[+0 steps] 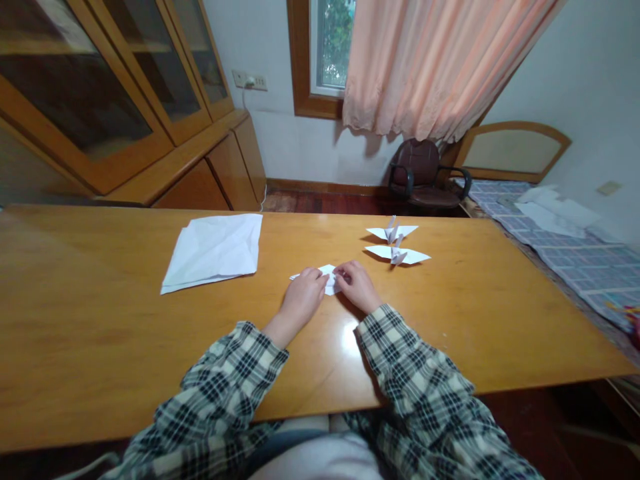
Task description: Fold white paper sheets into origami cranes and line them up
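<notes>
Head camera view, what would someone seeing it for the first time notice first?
Both hands, left hand and right hand, meet on a small folded paper at the middle of the wooden table. Just beyond the right hand sit two paper cranes, and a stack of white sheets lies to the left.

The small white folded sheet of paper point(327, 271) lies mostly beneath the left hand point(301, 299) and the right hand point(357, 285). We see only its tips and a strip between the fingers, and we cannot tell its fold, nor whether the fingers pinch or merely press it. The long orange-brown wooden table point(100, 320) is cut off at the left edge, and the black-and-cream checked sleeves point(235, 387) at the bottom. A bright multicoloured object point(634, 319) at the right edge is too small and cropped to identify.
</notes>
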Tool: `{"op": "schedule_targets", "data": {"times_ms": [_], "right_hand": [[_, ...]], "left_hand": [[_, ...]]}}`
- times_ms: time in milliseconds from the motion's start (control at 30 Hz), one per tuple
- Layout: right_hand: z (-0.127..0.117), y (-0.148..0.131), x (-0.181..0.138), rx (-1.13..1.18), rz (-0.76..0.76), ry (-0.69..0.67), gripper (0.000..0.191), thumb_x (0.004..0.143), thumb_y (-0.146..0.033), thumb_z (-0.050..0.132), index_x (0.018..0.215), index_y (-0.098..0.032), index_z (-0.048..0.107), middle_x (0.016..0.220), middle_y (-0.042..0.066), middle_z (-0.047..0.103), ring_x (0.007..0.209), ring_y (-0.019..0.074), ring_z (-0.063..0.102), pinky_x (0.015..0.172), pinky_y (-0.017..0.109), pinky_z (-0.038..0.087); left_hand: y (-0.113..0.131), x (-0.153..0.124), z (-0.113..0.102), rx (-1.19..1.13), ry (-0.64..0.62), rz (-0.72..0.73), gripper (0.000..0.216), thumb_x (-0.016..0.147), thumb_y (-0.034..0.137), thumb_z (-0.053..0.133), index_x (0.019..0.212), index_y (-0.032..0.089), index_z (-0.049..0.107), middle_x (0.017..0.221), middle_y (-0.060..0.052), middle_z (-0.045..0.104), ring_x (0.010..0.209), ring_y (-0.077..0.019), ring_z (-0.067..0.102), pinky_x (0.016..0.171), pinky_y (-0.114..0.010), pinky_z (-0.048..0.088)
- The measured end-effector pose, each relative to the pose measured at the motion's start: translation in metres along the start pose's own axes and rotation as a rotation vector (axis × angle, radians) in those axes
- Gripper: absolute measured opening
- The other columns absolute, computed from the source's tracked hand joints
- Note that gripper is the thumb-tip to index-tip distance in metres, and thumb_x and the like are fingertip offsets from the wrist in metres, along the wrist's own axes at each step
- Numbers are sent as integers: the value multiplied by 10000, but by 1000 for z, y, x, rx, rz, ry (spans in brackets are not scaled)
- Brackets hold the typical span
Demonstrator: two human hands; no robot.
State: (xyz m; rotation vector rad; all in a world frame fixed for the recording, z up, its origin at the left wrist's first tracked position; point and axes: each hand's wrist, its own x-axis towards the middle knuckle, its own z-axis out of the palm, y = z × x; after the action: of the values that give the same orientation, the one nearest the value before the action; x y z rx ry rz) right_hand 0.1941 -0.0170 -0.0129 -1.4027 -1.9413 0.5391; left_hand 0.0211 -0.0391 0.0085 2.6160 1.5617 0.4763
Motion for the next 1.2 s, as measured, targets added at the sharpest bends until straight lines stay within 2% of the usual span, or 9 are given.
{"op": "schedule_targets", "data": {"times_ms": [200,367,633,767,900,1000,1100,1200], "right_hand": [[4,-4,-1,-126,-10,26,273,878,-296,589,1092,-147,668,1028,119,563,966,237,549,905,380,460],[5,-9,-3,-256,-41,15,265,908,-310,542,1083,-167,681,1031,128,564,979,261,534,902,406,456],[4,-7,-2,-195,-15,20,223,899,-291,559,1042,-184,694,1023,107,578,978,238,544,903,381,452],[3,-7,-1,-162,20,12,220,909,-305,549,1016,-179,694,1002,98,590,965,228,554,901,368,446],[1,-12,-2,-176,26,7,243,921,-299,538,1083,-176,671,1032,99,596,988,225,545,894,348,431],[-2,-18,-4,-275,16,24,295,916,-345,555,1139,-181,657,1092,116,594,1023,251,512,897,374,400],[-5,-23,-5,-360,5,31,325,904,-439,566,1113,-216,678,1125,110,600,1051,273,478,893,405,354],[-9,-25,-4,-357,23,19,362,949,-493,464,1075,-245,694,1102,91,624,1061,259,474,878,399,320]], "left_hand": [[-5,-1,5,-41,53,12,229,901,163,534,1083,191,670,1004,-84,646,991,-233,545,863,-362,475],[-12,0,12,-124,93,1,239,901,207,540,1125,194,624,1065,-80,626,1039,-236,515,936,-386,445],[-20,0,22,-96,116,-113,442,888,362,575,1278,158,533,1287,-134,561,1245,-305,434,1055,-457,368],[-23,0,25,-97,75,-117,421,879,402,584,1242,190,574,1363,-126,525,1310,-321,393,1082,-487,333],[-25,1,24,-145,75,-115,409,853,398,619,1206,195,588,1340,-116,543,1303,-308,400,1080,-483,333],[-25,2,24,-177,90,-100,421,826,387,654,1193,197,573,1293,-99,573,1281,-293,418,1076,-466,332],[-25,3,22,-190,96,-92,408,808,371,671,1161,196,563,1189,-84,616,1180,-281,485,1038,-448,357],[-23,3,18,-189,91,-97,389,804,373,670,1132,196,557,1104,-80,632,1082,-276,526,979,-435,390]]}}
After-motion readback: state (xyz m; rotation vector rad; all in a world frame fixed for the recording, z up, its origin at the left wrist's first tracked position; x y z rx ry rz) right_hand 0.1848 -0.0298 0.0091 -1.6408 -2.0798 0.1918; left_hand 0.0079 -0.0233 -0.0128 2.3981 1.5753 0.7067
